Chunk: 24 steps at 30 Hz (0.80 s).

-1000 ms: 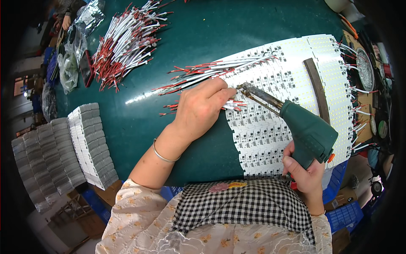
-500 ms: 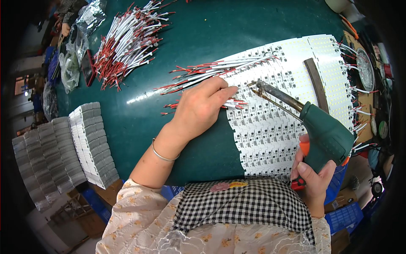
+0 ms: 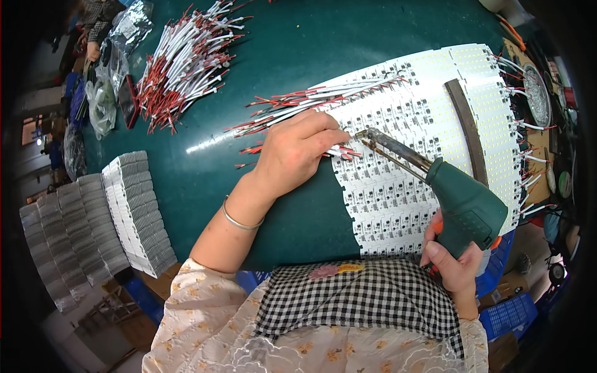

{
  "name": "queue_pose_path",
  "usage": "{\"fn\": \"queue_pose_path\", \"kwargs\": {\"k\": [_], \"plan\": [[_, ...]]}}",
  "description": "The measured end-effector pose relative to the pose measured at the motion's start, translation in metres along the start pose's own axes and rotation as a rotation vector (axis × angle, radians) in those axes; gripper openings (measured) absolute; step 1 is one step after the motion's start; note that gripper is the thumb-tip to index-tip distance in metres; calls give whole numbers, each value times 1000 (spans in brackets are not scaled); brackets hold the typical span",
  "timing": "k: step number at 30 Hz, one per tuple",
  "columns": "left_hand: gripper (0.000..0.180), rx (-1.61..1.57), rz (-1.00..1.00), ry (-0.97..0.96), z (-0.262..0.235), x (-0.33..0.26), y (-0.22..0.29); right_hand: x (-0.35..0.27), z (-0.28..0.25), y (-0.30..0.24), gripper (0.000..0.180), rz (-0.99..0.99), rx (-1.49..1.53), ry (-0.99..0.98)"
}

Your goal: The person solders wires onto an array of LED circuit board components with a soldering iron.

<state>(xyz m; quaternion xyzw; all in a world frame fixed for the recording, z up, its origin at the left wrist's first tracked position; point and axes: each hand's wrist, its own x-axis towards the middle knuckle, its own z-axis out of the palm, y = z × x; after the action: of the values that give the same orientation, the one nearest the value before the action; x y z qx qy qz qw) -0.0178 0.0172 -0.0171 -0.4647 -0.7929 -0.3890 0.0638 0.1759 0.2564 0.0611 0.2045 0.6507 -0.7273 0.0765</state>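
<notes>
My right hand (image 3: 453,264) grips a green pistol-shaped soldering gun (image 3: 463,208); its metal tip (image 3: 362,135) rests on a white sheet of small circuit boards (image 3: 423,130) spread over the green table. My left hand (image 3: 295,152) lies at the sheet's left edge, fingers pinched on red and white wires (image 3: 339,151) right beside the tip. A loose row of more red and white wires (image 3: 305,99) lies across the sheet above my fingers. A silver bangle (image 3: 239,221) circles my left wrist.
A big heap of red and white wires (image 3: 183,59) lies at the far left of the green table (image 3: 280,37). Stacks of white board strips (image 3: 134,211) stand at the table's left edge. A dark curved bar (image 3: 466,127) lies on the sheet. Plastic bags (image 3: 102,93) sit far left.
The soldering gun swung away to the right, then came back so its tip sits by my left fingertips again. My left hand stayed put on the wires.
</notes>
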Motion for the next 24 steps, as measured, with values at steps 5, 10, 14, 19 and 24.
{"fn": "queue_pose_path", "kwargs": {"k": [5,10,14,19,24], "plan": [[37,2,12,6,0,1,0,0,-1,5,42,-18,-21,-60],[35,20,25,12,0,0,-1,-1,6,0,32,15,-32,-35],[34,61,20,-8,-1,0,2,-2,6,3,22,-78,-237,-40],[34,79,31,-2,-1,1,3,-5,1,3,28,-119,-262,-51],[37,97,32,-10,-3,-2,4,-1,-5,-9,55,-38,98,86]]}}
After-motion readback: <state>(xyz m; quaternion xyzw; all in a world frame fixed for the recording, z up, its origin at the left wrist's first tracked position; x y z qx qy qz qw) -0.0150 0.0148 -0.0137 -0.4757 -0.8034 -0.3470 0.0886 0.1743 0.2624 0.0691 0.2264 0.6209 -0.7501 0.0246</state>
